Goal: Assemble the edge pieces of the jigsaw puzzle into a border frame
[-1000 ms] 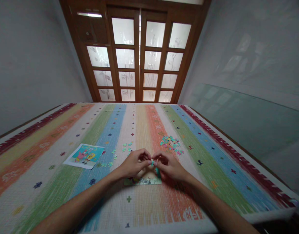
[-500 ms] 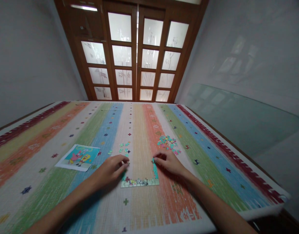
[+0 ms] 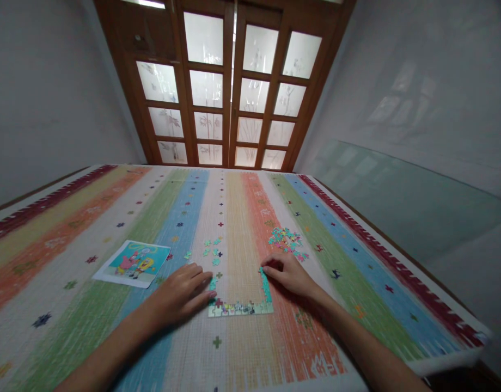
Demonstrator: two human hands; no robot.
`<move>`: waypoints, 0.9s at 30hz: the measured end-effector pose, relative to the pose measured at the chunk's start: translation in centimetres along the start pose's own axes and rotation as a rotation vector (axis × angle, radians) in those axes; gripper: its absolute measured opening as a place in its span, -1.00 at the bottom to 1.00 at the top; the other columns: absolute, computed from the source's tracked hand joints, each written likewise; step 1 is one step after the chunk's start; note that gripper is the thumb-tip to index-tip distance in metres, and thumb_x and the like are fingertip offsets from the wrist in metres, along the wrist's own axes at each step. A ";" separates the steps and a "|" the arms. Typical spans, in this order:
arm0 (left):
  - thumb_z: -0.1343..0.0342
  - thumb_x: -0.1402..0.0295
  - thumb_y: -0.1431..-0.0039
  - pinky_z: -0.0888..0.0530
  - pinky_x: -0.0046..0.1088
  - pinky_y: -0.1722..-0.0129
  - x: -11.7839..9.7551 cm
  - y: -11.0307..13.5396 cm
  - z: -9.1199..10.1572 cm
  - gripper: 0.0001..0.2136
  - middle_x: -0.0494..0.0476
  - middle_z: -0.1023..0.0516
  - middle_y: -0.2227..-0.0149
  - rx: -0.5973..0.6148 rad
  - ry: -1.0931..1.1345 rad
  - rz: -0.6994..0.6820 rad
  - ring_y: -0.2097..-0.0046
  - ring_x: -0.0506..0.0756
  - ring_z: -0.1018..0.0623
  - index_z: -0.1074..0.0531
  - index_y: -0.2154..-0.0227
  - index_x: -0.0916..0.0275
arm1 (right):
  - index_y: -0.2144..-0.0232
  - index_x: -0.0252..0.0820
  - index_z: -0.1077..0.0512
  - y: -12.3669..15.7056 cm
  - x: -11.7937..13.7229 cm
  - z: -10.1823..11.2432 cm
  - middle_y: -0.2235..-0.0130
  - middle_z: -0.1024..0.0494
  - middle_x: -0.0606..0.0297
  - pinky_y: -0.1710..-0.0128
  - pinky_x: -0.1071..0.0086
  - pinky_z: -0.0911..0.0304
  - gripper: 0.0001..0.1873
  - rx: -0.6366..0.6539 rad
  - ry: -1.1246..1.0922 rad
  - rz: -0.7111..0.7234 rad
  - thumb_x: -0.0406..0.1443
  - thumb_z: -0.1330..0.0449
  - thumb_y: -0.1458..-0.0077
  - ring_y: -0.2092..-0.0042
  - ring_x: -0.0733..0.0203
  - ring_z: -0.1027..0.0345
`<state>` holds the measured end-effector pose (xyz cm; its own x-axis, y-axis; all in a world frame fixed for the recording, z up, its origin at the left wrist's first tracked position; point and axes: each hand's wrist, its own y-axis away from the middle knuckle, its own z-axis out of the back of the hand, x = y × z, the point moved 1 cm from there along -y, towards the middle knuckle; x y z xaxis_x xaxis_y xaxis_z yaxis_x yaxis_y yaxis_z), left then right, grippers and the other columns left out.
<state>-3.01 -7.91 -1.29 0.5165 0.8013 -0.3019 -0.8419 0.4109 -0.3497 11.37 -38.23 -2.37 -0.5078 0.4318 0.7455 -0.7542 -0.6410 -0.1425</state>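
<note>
A striped cloth [image 3: 240,218] spreads before me toward wood-framed doors [image 3: 227,109] with patterned panes; I cannot tell whether the white mark [image 3: 318,363] near its front edge is lettering. The U-shaped puzzle border [image 3: 240,309] lies on it between my hands. My left hand [image 3: 185,288] has its fingers loosely parted; my right hand's [image 3: 289,274] fingertips pinch narrowly, grip unclear.

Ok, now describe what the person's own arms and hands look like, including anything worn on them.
The left hand and right hand are bare, with no gloves and no rings visible. The slim left forearm and right forearm show no sleeves, watch, bracelet or markings. Nail details are too small to tell.
</note>
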 end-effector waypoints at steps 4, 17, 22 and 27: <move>-0.01 0.01 -0.45 -0.46 -0.26 0.21 -0.2 -0.1 0.0 -0.65 0.16 -0.53 0.24 0.014 -0.028 0.009 0.21 0.18 -0.51 -0.44 0.02 0.19 | 0.29 -0.16 -0.60 0.1 0.1 0.1 0.31 -0.66 0.21 0.24 0.28 -0.33 -0.88 0.001 0.013 0.002 -0.38 -0.25 -0.14 0.31 0.15 -0.49; -0.14 0.03 -0.34 -0.37 -0.26 0.21 -1.0 -0.6 0.5 -0.69 0.09 -0.47 0.31 0.071 -0.060 0.029 0.26 0.17 -0.44 -0.45 0.14 0.18 | 0.34 -0.15 -0.57 0.3 0.6 0.2 0.35 -0.63 0.23 0.26 0.27 -0.31 -0.89 -0.027 0.081 0.047 -0.38 -0.23 -0.14 0.32 0.14 -0.47; -0.10 0.02 -0.34 -0.38 -0.21 0.20 -1.2 -0.7 0.6 -0.67 0.13 -0.48 0.30 0.105 -0.124 0.016 0.26 0.19 -0.46 -0.43 0.15 0.22 | 0.33 -0.16 -0.56 0.3 0.6 0.0 0.35 -0.60 0.23 0.29 0.28 -0.30 -0.89 -0.033 0.097 0.067 -0.40 -0.22 -0.13 0.33 0.15 -0.44; -0.08 0.01 -0.35 -0.39 -0.21 0.22 -1.2 -0.7 0.5 -0.66 0.14 -0.49 0.30 0.120 -0.152 0.010 0.26 0.19 -0.47 -0.43 0.12 0.21 | 0.35 -0.15 -0.55 0.5 0.5 -0.2 0.39 -0.54 0.27 0.30 0.30 -0.28 -0.89 -0.045 0.146 0.099 -0.41 -0.22 -0.13 0.35 0.18 -0.38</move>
<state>-3.15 -8.93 -0.25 0.4863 0.8582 -0.1644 -0.8641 0.4444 -0.2363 10.70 -38.21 -2.20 -0.6328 0.4580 0.6244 -0.7139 -0.6574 -0.2413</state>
